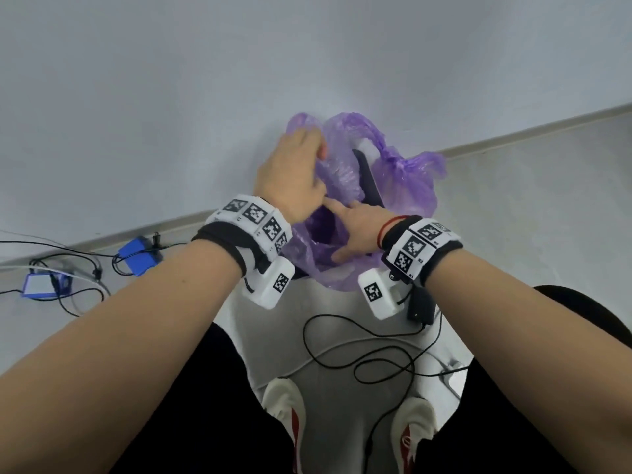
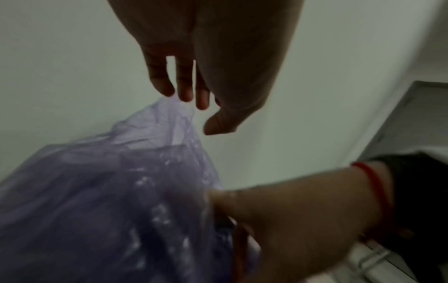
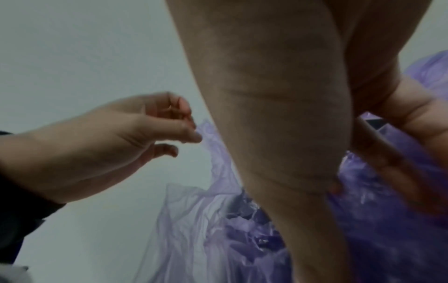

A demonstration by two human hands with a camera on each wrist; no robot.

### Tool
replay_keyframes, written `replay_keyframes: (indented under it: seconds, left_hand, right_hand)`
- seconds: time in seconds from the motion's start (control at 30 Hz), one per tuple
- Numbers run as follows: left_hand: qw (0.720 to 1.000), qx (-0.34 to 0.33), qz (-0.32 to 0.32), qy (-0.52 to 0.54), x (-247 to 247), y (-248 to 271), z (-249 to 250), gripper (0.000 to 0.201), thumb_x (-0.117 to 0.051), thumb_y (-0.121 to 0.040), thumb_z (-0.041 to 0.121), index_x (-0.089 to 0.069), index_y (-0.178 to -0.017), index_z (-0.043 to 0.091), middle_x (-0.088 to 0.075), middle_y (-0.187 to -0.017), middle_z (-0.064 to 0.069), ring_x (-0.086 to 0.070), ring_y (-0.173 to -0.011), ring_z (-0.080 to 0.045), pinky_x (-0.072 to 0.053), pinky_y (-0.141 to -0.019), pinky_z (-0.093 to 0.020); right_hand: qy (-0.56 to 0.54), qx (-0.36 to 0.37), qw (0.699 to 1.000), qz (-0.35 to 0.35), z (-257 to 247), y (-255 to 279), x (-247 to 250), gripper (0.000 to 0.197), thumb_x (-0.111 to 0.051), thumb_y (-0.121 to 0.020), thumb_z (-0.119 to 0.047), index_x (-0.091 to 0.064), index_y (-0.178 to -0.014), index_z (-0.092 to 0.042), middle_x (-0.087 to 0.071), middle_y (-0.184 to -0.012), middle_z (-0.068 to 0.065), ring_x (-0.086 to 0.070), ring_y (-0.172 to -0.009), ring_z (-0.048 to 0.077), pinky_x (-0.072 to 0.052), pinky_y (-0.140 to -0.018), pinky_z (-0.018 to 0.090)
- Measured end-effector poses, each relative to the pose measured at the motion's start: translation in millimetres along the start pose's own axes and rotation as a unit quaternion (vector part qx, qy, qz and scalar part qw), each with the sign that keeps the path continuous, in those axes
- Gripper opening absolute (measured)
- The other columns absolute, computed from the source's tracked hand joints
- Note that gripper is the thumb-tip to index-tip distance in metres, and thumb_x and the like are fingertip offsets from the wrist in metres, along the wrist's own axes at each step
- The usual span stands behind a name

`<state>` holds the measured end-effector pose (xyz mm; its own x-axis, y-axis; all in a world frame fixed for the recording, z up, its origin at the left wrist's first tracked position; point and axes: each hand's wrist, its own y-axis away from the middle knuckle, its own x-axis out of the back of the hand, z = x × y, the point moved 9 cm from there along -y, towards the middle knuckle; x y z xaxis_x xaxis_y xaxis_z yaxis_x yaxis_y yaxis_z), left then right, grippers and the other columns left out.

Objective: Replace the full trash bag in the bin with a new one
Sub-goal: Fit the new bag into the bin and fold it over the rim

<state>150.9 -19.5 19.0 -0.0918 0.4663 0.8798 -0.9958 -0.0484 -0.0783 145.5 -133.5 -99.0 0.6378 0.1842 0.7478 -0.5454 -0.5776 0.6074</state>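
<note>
A thin purple trash bag [image 1: 342,176] is draped over a dark bin [image 1: 367,181], which it mostly hides. A knotted bunch of its film [image 1: 396,162] sticks up on the right. My left hand [image 1: 316,157] is at the bag's far left edge; the left wrist view shows the film [image 2: 169,118] drawn up to its fingertips [image 2: 185,95], thumb apart. My right hand [image 1: 337,230] is at the bag's near side. Its fingers [image 2: 242,206] are curled into the film at the mouth. The inside of the bin is hidden.
The bin stands against a pale wall [image 1: 171,97] with a baseboard. On the floor at left lie a blue adapter [image 1: 138,256], a second blue device [image 1: 42,283] and their cables. A black cable [image 1: 359,354] loops near my white shoes [image 1: 284,401].
</note>
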Motion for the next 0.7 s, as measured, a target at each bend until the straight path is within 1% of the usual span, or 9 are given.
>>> replay_keyframes:
  seconds: [0.1, 0.17, 0.27, 0.33, 0.4, 0.5, 0.53, 0.6, 0.7]
  left_hand:
    - [0.99, 0.006, -0.144, 0.004, -35, 10, 10, 0.018, -0.057, -0.08, 0.015, -0.056, -0.098, 0.019, -0.064, -0.098, 0.0, -0.059, -0.095, -0.025, -0.053, -0.079, -0.04]
    - [0.966, 0.05, -0.24, -0.082, -54, 22, -9, 0.009, -0.06, -0.083, 0.023, -0.061, -0.088, 0.015, -0.069, -0.092, -0.005, -0.064, -0.092, -0.029, -0.054, -0.079, -0.038]
    - [0.912, 0.119, -0.342, -0.193, -69, 46, -52, 0.041, -0.067, -0.084, 0.046, -0.051, -0.064, 0.013, -0.063, -0.075, -0.007, -0.063, -0.076, -0.028, -0.049, -0.067, -0.032]
    - [0.885, 0.162, -0.373, -0.227, -72, 60, -75, 0.05, -0.066, -0.083, 0.058, -0.05, -0.064, 0.015, -0.06, -0.073, -0.004, -0.064, -0.076, -0.026, -0.05, -0.067, -0.032]
    - [0.88, 0.203, -0.37, -0.216, -71, 69, -90, 0.052, -0.065, -0.083, 0.061, -0.051, -0.065, 0.014, -0.058, -0.07, -0.002, -0.062, -0.07, -0.021, -0.049, -0.065, -0.031]
    - [0.882, 0.274, -0.36, -0.132, -75, 79, -98, 0.055, -0.065, -0.085, 0.058, -0.062, -0.099, 0.005, -0.066, -0.092, -0.008, -0.065, -0.083, -0.023, -0.053, -0.074, -0.033]
    - [0.881, 0.297, -0.352, -0.106, -76, 82, -98, 0.068, -0.067, -0.084, 0.056, -0.056, -0.124, 0.002, -0.067, -0.109, -0.013, -0.066, -0.095, -0.027, -0.055, -0.084, -0.035]
    - [0.879, 0.347, -0.324, -0.053, -79, 86, -102, 0.101, -0.077, -0.081, 0.043, -0.017, -0.152, 0.003, -0.063, -0.12, -0.019, -0.066, -0.106, -0.033, -0.056, -0.093, -0.042]
    - [0.859, 0.388, -0.333, -0.018, -84, 95, -109, 0.134, -0.082, -0.075, 0.009, 0.028, -0.151, 0.023, -0.069, -0.101, -0.022, -0.071, -0.077, -0.029, -0.063, -0.069, -0.041]
  right_hand:
    - [-0.02, -0.01, 0.999, 0.033, 1, -1, 14, 0.123, -0.08, -0.065, -0.056, 0.004, -0.152, -0.037, -0.041, -0.136, 0.014, -0.058, -0.114, 0.038, -0.05, -0.094, 0.044]
    - [-0.035, -0.026, 0.999, 0.027, 8, -3, 17, 0.123, -0.082, -0.063, -0.055, 0.0, -0.153, -0.035, -0.036, -0.145, 0.017, -0.055, -0.12, 0.039, -0.048, -0.099, 0.047]
    - [0.006, -0.082, 0.997, -0.004, 24, -1, 16, 0.101, -0.08, -0.064, -0.059, -0.034, -0.147, -0.024, -0.041, -0.143, 0.015, -0.054, -0.121, 0.035, -0.049, -0.1, 0.045]
    - [0.009, -0.114, 0.993, 0.008, 31, 1, 20, 0.072, -0.078, -0.069, -0.058, -0.055, -0.121, -0.014, -0.05, -0.132, 0.014, -0.058, -0.109, 0.032, -0.051, -0.09, 0.041]
    - [0.012, -0.142, 0.99, 0.023, 35, 5, 23, 0.057, -0.078, -0.072, -0.052, -0.057, -0.108, -0.013, -0.051, -0.127, 0.014, -0.06, -0.102, 0.033, -0.051, -0.085, 0.04]
    - [0.03, -0.171, 0.984, 0.03, 44, 7, 20, 0.073, -0.083, -0.07, -0.04, -0.05, -0.13, -0.014, -0.046, -0.132, 0.015, -0.059, -0.109, 0.039, -0.051, -0.09, 0.045]
    - [0.029, -0.175, 0.984, 0.032, 48, 8, 19, 0.083, -0.085, -0.069, -0.035, -0.042, -0.138, -0.016, -0.043, -0.134, 0.015, -0.059, -0.111, 0.04, -0.051, -0.091, 0.046]
    - [0.013, -0.186, 0.982, 0.03, 59, 13, 18, 0.107, -0.089, -0.064, -0.027, -0.023, -0.147, -0.018, -0.039, -0.137, 0.019, -0.058, -0.113, 0.044, -0.051, -0.09, 0.048]
    - [-0.01, -0.194, 0.981, 0.007, 77, 18, 11, 0.123, -0.088, -0.063, -0.015, -0.003, -0.151, -0.019, -0.056, -0.127, 0.023, -0.063, -0.105, 0.042, -0.056, -0.087, 0.047]
